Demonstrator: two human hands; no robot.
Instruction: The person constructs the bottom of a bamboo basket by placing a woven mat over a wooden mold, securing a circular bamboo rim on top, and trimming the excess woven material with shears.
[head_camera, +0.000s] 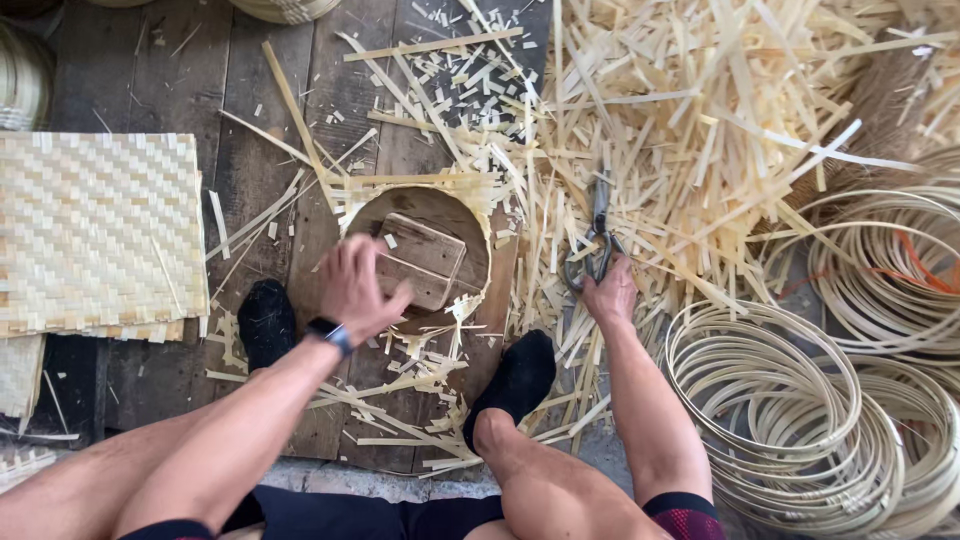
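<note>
My left hand (355, 283) rests on a round wooden form (450, 215) with a square wooden block (425, 255) on top; its fingers touch the block's left edge. A rim of pale bamboo strip wraps the form. My right hand (610, 292) grips the handles of a pair of metal shears (597, 235), which lie pointing away among cut strips. A dark watch sits on my left wrist. My two feet in black socks (265, 322) (515, 378) flank the form on the plank floor.
A flat woven bamboo mat (95, 230) lies at the left. A big heap of loose bamboo strips (700, 110) fills the upper right. Coiled bamboo hoops (790, 420) are stacked at the right. Offcuts litter the dark planks.
</note>
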